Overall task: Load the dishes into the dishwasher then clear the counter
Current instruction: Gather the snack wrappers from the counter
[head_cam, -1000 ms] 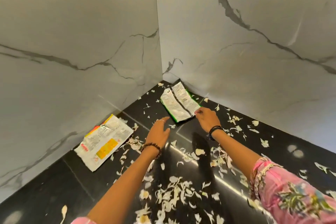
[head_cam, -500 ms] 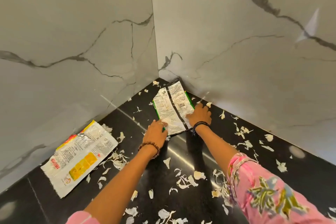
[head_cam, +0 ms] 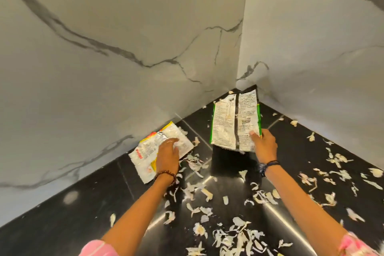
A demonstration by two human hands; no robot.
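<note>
I'm clearing the worktop [head_cam: 239,174]: my right hand [head_cam: 265,144] pinches the green-edged wrapper [head_cam: 234,122], lifted near the corner, and my left hand [head_cam: 167,155] rests fingers-down on the yellow wrapper [head_cam: 149,147] lying flat. Next I judge: grip that one, then gather the garlic peels [head_cam: 228,239].

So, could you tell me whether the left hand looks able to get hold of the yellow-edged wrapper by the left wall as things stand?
Probably yes: the left hand already rests on the yellow-edged wrapper, fingers spread over it, with nothing between them; only loose peels lie nearby.
</note>
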